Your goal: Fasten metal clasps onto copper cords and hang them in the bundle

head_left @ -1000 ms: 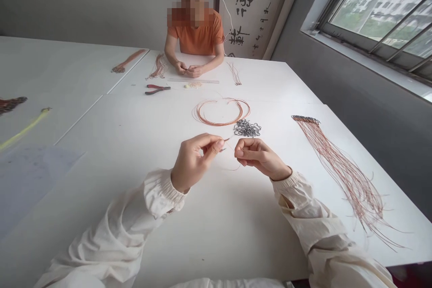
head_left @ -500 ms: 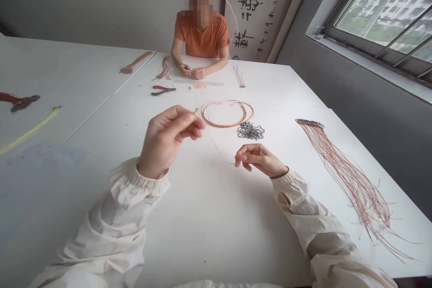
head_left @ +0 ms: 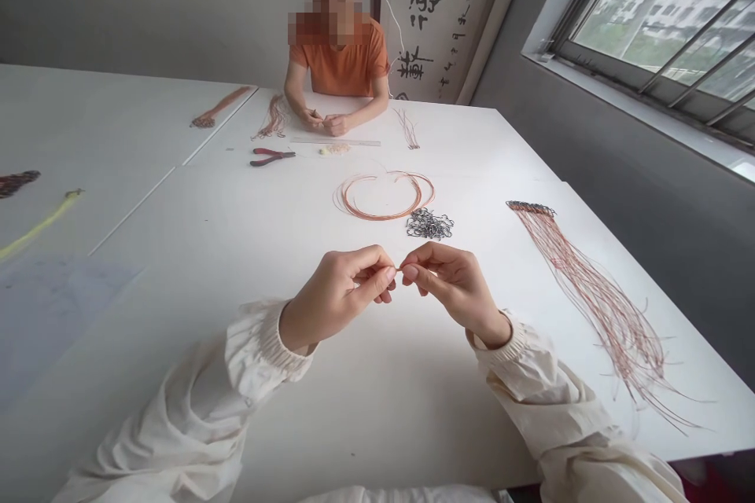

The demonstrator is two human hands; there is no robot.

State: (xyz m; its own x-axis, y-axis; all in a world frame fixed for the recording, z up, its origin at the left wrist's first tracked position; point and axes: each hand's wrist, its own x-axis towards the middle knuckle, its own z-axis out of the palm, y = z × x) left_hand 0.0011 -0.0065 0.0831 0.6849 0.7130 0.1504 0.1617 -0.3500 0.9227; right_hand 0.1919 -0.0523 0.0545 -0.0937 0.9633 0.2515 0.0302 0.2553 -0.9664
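My left hand [head_left: 336, 295] and my right hand [head_left: 448, 283] meet above the white table, fingertips almost touching. Between them both pinch a short, thin copper wire [head_left: 399, 269], mostly hidden by my fingers. Beyond my hands lie a loose coil of copper wire [head_left: 384, 208] and a small heap of dark metal hooks [head_left: 429, 225]. To the right, a long bundle of copper wires [head_left: 595, 306] spreads over the table from a dark gathered end.
Red-handled pliers [head_left: 272, 156] and a clear ruler [head_left: 335, 141] lie farther off. A co-worker in an orange shirt [head_left: 336, 63] sits opposite, their hands [head_left: 322, 122] together at the far edge. Other wire bundles [head_left: 204, 120] lie on the adjoining table at left. A window [head_left: 661, 16] is at right.
My left hand has come down and to the right from near the coil. My right hand has risen slightly, and the fingertips of both hands now meet on the wire.
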